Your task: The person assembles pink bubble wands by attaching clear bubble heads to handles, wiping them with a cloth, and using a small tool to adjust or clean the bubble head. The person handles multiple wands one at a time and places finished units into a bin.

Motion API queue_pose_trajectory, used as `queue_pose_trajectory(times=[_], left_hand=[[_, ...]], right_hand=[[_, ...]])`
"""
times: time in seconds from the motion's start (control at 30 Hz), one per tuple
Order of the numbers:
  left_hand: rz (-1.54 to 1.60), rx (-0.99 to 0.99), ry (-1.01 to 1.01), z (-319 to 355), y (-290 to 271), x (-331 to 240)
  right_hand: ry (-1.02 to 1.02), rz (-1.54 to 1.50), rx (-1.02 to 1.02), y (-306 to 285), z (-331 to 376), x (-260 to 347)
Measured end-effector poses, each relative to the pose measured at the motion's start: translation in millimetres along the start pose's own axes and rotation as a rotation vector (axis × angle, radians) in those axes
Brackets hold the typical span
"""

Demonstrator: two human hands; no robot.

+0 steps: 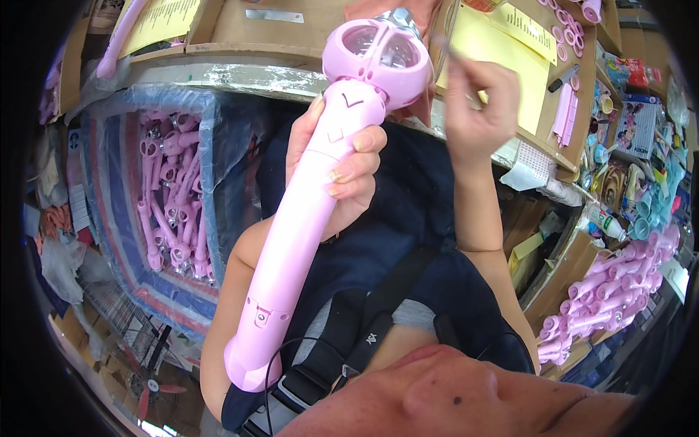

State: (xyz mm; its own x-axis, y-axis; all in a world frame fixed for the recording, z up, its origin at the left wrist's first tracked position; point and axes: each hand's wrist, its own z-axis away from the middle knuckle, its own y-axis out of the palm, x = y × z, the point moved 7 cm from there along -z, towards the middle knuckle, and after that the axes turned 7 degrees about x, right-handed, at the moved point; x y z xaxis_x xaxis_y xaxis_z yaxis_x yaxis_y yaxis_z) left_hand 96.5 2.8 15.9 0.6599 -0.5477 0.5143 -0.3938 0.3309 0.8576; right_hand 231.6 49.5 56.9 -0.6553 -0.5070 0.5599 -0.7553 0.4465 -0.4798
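A long pink toy wand slants across in front of my body, its wider base down by my left upper arm. My left hand is wrapped around the upper part of its handle. The wand's round head has clear windows and a shiny silver piece on top, close to the workbench edge. Just right of the head, my right hand is raised with thumb and forefinger pinched together. Blur at the fingertips hides what they hold, if anything.
At the left stands a striped sack full of pink wands. Cardboard trays line the workbench, with yellow sheets, pink rings, a dark marker and a metal strip. Pink handles are stacked at the right.
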Motion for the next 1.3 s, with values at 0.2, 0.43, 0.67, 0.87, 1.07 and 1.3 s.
queue_pose_trajectory(times=[0.2,0.43,0.67,0.87,1.07,1.3], left_hand=[[0.048,0.017,-0.061,-5,-5,-3],[-0.094,-0.017,-0.203,-9,-7,-5],[-0.027,-0.028,-0.116,-10,-8,-7],[-0.028,-0.008,-0.101,-11,-7,-5],[0.035,0.009,-0.084,-11,-6,-1],[-0.002,-0.006,-0.057,-11,-6,-2]], right_hand=[[0.44,-0.738,0.167,28,18,-26],[0.476,-0.642,0.097,22,26,-26],[0.299,-0.411,0.037,6,18,-20],[-0.115,-0.078,0.026,0,14,15],[0.048,0.018,-0.098,-5,8,0],[-0.024,0.047,-0.049,-2,6,6]])
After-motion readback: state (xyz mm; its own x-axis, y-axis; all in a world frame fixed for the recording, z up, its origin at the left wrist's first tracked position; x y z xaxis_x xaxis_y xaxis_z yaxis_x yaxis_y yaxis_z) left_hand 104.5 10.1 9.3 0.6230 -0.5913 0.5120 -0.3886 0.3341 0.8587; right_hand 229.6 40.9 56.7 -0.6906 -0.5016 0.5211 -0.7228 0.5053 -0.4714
